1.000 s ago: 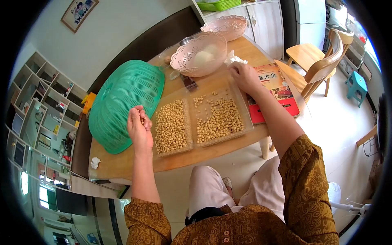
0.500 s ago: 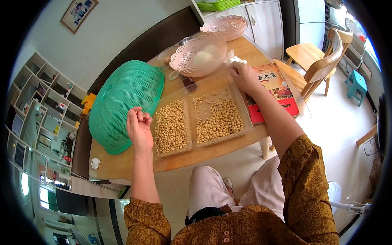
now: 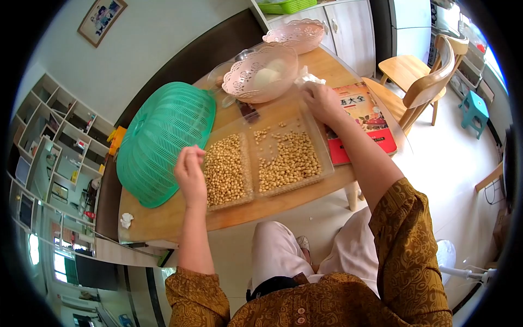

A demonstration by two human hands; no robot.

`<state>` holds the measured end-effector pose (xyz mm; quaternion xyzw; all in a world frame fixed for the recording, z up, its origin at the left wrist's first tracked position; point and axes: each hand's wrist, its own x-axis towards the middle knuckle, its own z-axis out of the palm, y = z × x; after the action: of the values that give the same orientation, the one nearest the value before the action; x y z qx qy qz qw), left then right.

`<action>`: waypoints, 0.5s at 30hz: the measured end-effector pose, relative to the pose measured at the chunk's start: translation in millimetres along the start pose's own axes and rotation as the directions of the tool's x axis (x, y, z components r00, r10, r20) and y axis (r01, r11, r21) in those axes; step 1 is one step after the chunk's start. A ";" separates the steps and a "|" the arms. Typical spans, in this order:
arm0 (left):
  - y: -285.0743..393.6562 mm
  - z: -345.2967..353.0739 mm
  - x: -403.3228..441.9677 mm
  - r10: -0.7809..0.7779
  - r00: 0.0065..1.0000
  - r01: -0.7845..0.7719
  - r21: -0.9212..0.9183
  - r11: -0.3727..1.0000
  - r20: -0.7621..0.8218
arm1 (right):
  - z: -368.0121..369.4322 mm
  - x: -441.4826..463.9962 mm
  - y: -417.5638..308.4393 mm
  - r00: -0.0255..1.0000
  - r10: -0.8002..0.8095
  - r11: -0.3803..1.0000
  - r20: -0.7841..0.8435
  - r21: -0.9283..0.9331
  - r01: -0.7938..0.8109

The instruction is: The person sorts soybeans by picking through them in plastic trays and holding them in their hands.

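Two clear plastic trays lie side by side on the wooden table. The left tray (image 3: 248,188) is full of small yellow soybeans (image 3: 223,173). In the right tray (image 3: 324,163), larger-looking yellow beans (image 3: 294,161) spread over the lower part, with a few loose ones near the top. My left hand (image 3: 190,173) hovers at the left tray's left edge, its fingers curled together; anything in them is hidden. My right hand (image 3: 322,102) is pinched at the right tray's upper right corner, beside a crumpled white tissue (image 3: 309,77); its fingertips' contents cannot be made out.
A green mesh food cover (image 3: 163,136) stands at the left. Behind the trays is a pink lace-edged basket (image 3: 245,82), with another pink basket (image 3: 297,34) beyond. A red book (image 3: 370,133) lies at the right. A tissue ball (image 3: 126,220) is near the table's left edge.
My left hand has turned and moved a little right and up towards the left tray, its fingers drawing together. My right hand has stayed at the tray corner. The view has shifted slightly.
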<state>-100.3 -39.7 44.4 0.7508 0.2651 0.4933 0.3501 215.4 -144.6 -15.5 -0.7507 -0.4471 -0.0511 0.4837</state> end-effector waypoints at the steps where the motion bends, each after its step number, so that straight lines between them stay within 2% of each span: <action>1: 4.2 7.9 -2.8 0.149 0.987 -0.157 0.180 0.971 0.055 | 0.4 0.1 0.1 1.000 0.001 1.000 -0.001 0.000 -0.001; 2: 11.9 17.0 -5.3 0.282 0.950 -0.312 0.343 0.886 0.135 | 1.2 0.3 0.7 1.000 0.010 1.000 0.000 -0.001 -0.010; 3: 20.3 25.0 -6.8 0.246 0.935 -0.310 0.254 0.916 0.255 | 2.2 0.5 1.5 1.000 0.018 1.000 0.001 -0.001 -0.018; 5: 47.6 46.1 -13.9 0.101 0.857 -0.209 0.161 0.965 0.506 | 4.1 0.8 3.7 1.000 0.001 1.000 -0.014 0.009 -0.001; 7: 58.3 68.0 -15.6 0.055 0.730 -0.258 0.199 0.945 0.682 | 4.7 0.7 4.9 0.999 -0.016 1.000 -0.029 0.017 0.016; 8: 64.1 77.6 -14.8 0.056 0.729 -0.258 0.198 0.946 0.682 | 4.8 0.6 5.0 0.999 -0.024 0.999 -0.037 0.021 0.025; 10: 72.6 94.9 -14.0 -0.085 0.582 -0.294 0.307 0.905 0.808 | 5.0 0.4 4.4 0.998 -0.032 0.999 -0.046 0.025 0.034; 11: 69.4 103.2 -15.9 -0.083 0.581 -0.296 0.305 0.905 0.809 | 4.7 0.3 4.1 0.999 -0.030 0.999 -0.042 0.015 0.030; 13: 56.7 117.4 -19.8 0.080 0.501 -0.511 0.220 0.831 0.862 | 4.6 0.8 4.7 0.999 -0.025 1.000 -0.040 0.006 0.025; 15: 53.6 124.8 -20.8 0.102 0.495 -0.495 0.184 0.849 0.863 | 5.2 0.8 5.0 0.999 -0.027 0.999 -0.041 0.023 0.028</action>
<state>10.4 -121.0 41.6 0.9822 0.0274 0.0676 0.1733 217.7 -140.7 -21.2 -0.7376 -0.4478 -0.0676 0.5009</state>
